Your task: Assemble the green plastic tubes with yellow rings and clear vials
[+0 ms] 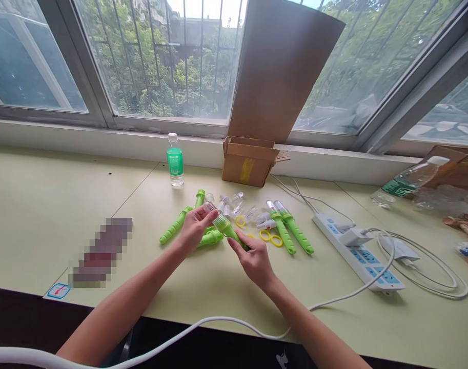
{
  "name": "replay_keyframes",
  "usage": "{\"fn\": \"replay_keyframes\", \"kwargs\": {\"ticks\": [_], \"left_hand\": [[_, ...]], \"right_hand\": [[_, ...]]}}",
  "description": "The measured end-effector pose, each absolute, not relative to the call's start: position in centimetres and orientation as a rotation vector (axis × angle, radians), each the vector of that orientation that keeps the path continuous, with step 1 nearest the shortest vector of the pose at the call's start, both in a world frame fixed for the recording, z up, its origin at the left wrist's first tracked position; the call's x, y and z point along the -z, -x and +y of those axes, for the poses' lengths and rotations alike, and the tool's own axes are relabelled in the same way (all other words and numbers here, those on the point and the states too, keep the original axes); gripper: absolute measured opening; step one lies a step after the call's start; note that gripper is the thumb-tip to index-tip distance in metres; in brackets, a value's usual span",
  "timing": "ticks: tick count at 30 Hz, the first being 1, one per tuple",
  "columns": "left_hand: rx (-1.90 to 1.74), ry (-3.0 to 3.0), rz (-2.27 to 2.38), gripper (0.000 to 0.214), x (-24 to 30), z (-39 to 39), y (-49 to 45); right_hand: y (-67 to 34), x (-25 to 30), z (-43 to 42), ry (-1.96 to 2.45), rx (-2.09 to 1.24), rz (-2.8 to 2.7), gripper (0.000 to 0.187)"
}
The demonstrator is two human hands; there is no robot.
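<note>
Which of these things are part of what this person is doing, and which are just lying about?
Seemingly part of the job:
clear-ended green stick, held in the left hand and right hand
loose green handles
clear plastic pieces
yellow rings
two clear-topped sticks

Probably just lying about:
upright bottle
tilted bottle
cardboard box
power strip

Tubes (pixel 238 208), seemingly, behind rings (pixel 271 238)
</note>
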State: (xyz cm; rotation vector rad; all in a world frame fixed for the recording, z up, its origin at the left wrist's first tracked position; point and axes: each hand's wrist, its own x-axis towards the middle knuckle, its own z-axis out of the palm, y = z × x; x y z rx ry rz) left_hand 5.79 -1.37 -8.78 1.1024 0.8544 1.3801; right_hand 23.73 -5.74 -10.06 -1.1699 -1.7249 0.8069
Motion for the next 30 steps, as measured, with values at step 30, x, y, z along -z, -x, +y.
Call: {"fn": "replay_keyframes", "kwargs": {"ticks": [30], "left_hand": [[-1.380,-2.056,1.267,0.021,9.3,-2.3,-6.2]], "right_hand": [[-33.0,8.0,-3.7,1.538,-0.478,-1.434,0.051]]}}
